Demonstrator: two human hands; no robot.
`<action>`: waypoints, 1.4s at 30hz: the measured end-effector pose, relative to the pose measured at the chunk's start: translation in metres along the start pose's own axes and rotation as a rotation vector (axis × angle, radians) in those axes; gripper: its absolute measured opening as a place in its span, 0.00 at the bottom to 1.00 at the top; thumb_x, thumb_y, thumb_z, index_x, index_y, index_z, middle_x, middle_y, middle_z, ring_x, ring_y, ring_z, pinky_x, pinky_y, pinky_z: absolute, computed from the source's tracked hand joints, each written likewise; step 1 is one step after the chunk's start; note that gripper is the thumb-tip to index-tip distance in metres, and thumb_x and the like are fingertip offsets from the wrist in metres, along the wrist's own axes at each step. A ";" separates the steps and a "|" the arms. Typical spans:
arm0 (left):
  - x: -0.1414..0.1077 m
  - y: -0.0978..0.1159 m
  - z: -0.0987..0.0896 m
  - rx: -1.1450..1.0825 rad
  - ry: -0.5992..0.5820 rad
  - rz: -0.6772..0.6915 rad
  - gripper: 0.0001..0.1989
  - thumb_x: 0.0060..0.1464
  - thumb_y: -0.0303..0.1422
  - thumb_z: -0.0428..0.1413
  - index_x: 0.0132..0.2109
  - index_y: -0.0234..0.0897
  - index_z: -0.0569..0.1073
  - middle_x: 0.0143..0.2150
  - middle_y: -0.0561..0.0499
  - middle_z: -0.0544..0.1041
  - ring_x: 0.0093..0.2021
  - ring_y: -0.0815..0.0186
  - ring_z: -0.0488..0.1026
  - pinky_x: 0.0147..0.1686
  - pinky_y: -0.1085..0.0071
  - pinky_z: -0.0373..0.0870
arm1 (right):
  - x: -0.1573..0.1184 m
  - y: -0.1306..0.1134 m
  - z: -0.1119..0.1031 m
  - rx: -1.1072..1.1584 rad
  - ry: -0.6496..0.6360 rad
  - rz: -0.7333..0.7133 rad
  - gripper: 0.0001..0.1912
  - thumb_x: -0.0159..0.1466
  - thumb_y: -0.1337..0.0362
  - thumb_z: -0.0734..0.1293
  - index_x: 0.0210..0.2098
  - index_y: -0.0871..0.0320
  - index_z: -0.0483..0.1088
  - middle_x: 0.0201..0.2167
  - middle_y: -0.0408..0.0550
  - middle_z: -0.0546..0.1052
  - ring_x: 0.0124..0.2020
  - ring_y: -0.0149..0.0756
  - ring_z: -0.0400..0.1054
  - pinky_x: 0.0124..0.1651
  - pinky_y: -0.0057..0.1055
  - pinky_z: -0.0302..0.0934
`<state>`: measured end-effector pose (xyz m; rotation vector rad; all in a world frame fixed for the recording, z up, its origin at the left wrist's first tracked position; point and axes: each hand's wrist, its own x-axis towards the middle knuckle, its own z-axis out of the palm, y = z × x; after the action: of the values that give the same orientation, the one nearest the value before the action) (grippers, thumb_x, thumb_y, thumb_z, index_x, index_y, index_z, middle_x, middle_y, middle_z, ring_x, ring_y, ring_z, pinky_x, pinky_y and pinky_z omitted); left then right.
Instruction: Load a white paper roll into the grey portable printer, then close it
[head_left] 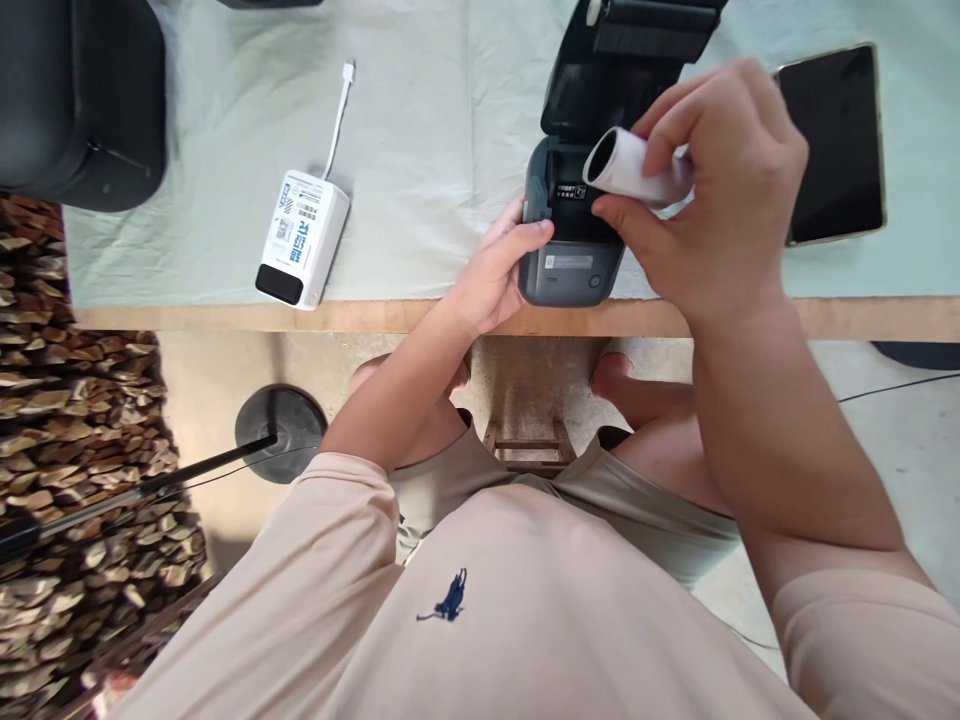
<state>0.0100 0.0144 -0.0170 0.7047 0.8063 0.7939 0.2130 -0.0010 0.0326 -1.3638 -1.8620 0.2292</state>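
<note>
A dark grey label printer [566, 272] stands near the table's front edge with its lid [581, 90] tipped up and back. My left hand [499, 265] grips the printer's left side, thumb on its rim. In my right hand [712, 190] is a white paper roll [637, 170], pinched between thumb and fingers. The roll is tilted, its dark hollow end facing left, just over the right part of the printer's open compartment [568, 215]. Inside the compartment a small printed label shows. Part of the roll is hidden behind my fingers.
A white power bank [304, 240] with a short cable lies to the left on the cloth-covered table [405, 150]. A dark-screened tablet [836, 150] lies at the right. A black bag [82, 100] occupies the far left. Below stand a round black base [281, 430] and stacked firewood [75, 400].
</note>
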 end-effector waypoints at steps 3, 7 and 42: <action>-0.001 0.000 0.000 -0.002 -0.022 -0.001 0.12 0.69 0.35 0.61 0.57 0.44 0.77 0.49 0.53 0.86 0.64 0.52 0.87 0.61 0.57 0.88 | 0.000 0.008 0.007 -0.057 -0.002 -0.072 0.22 0.55 0.69 0.75 0.35 0.50 0.56 0.47 0.48 0.80 0.45 0.46 0.75 0.46 0.45 0.71; 0.000 0.000 0.000 -0.018 -0.033 -0.008 0.14 0.69 0.34 0.62 0.59 0.43 0.76 0.50 0.52 0.84 0.69 0.49 0.84 0.66 0.51 0.86 | 0.000 0.007 0.013 -0.086 -0.035 -0.107 0.17 0.59 0.73 0.71 0.35 0.49 0.59 0.47 0.48 0.80 0.44 0.48 0.76 0.45 0.45 0.71; -0.005 0.007 0.006 -0.074 -0.001 -0.037 0.09 0.68 0.37 0.62 0.52 0.44 0.78 0.49 0.50 0.88 0.68 0.48 0.84 0.68 0.51 0.85 | -0.003 -0.008 0.018 -0.236 -0.213 0.075 0.07 0.68 0.68 0.68 0.42 0.48 0.75 0.42 0.45 0.87 0.58 0.53 0.83 0.66 0.54 0.68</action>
<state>0.0103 0.0130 -0.0064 0.6220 0.7833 0.7860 0.1951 -0.0018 0.0238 -1.6249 -2.0664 0.2041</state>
